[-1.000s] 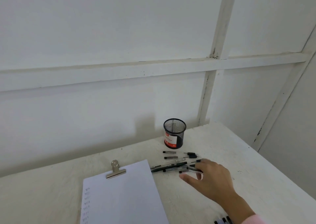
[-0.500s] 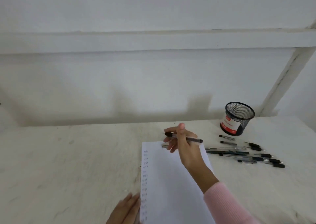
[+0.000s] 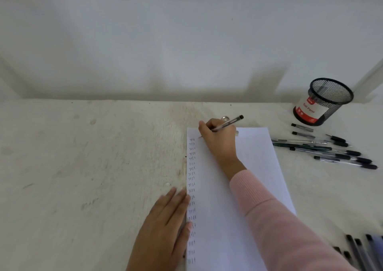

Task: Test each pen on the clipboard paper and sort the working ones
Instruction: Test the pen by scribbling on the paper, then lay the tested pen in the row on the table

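While the left hand (image 3: 163,227) lies flat with its fingers stretched out along the left edge of the paper (image 3: 255,167), the right hand (image 3: 219,140) grips a pen (image 3: 228,123) in closed fingers, the tip touching the sheet near its top left corner. The pen slants up and to the right, its dark end rising past the knuckles. Down the left margin of the paper runs a column of small ink marks (image 3: 192,188). A pink sleeve (image 3: 279,225) covers the right forearm across the sheet. To the right of the paper, a loose group of pens (image 3: 331,150) lies on the white table (image 3: 83,167), with a black mesh cup (image 3: 323,102) standing upright behind them near the wall. At the bottom right corner, more pens (image 3: 360,252) lie side by side, partly cut off by the frame.
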